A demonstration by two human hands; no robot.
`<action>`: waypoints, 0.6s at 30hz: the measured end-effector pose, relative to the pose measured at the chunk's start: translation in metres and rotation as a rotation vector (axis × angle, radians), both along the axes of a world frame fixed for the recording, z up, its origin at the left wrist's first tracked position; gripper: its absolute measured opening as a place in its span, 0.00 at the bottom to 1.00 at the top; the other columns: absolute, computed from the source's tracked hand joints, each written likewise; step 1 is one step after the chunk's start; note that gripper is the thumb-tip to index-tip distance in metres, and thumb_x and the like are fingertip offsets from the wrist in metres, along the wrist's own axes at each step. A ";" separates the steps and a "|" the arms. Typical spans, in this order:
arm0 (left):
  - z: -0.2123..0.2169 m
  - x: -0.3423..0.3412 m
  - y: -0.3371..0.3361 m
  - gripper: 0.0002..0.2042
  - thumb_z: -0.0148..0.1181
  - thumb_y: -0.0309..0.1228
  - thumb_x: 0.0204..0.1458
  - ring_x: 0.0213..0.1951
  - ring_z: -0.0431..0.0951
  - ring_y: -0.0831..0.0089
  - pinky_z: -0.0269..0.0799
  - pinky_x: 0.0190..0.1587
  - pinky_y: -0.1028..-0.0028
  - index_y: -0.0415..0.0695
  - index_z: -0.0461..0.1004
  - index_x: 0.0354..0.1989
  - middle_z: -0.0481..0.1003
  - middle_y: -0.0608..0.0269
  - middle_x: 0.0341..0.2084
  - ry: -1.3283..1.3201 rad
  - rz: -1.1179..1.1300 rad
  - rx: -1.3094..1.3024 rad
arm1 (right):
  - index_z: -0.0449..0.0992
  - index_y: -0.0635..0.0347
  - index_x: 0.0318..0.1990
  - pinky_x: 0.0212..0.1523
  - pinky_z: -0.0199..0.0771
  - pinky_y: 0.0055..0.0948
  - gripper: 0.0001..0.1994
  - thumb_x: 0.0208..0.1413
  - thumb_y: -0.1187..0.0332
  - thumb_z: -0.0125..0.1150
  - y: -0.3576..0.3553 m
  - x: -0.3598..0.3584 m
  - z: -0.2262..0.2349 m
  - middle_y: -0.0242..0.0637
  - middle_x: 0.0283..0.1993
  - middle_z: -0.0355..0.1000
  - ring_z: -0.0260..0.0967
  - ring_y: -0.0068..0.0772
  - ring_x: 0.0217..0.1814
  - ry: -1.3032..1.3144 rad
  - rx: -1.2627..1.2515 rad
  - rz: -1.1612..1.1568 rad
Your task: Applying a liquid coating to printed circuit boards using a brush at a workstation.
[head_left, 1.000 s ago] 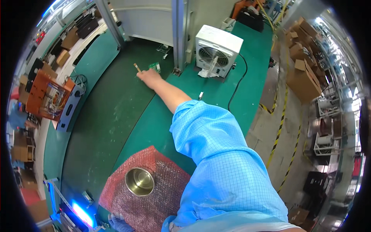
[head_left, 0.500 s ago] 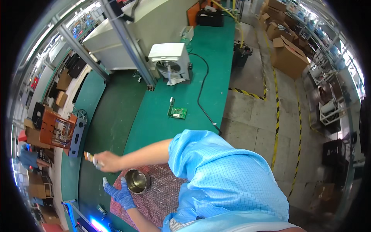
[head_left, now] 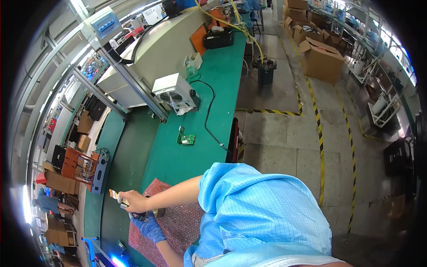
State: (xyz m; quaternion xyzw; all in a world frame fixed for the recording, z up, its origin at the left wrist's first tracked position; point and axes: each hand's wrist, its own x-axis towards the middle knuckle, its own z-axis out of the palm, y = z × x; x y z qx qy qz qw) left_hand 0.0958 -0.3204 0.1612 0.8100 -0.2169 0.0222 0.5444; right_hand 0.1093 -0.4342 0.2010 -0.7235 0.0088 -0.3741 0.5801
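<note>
My bare right hand [head_left: 132, 201] is closed around a short brush-like tool [head_left: 114, 194] with a brown and white end; its exact kind is unclear. Just below it, my left hand [head_left: 151, 229], in a blue glove with pale fingertips, has its fingers drawn around a small dark thing [head_left: 140, 216] too unclear to name. A round metal bowl [head_left: 160, 212] stands beside the left hand, mostly hidden by my right forearm. Under both lies pinkish bubble wrap [head_left: 182, 227] on the bench.
Farther along the green bench [head_left: 167, 153] lie a green circuit board [head_left: 187, 139] and a black cable [head_left: 208, 120]. A white fan unit [head_left: 174, 91] stands beyond, near a metal post [head_left: 133, 82]. An orange-framed device [head_left: 82, 167] sits on the left. Blue light [head_left: 118, 260] glows at lower left.
My view has shifted. The right hand with the tool has come down closer to the left hand. The left fingers, spread before, now curl around the dark thing. My forearm now covers most of the bowl.
</note>
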 end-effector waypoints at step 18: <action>-0.035 0.033 0.018 0.28 0.60 0.17 0.44 0.48 0.70 0.73 0.67 0.52 0.74 0.40 0.58 0.56 0.67 0.57 0.49 0.075 -0.086 -0.270 | 0.65 0.61 0.39 0.39 0.68 0.40 0.14 0.43 0.72 0.60 0.020 -0.016 -0.014 0.48 0.34 0.70 0.70 0.51 0.39 -0.066 -0.011 -0.063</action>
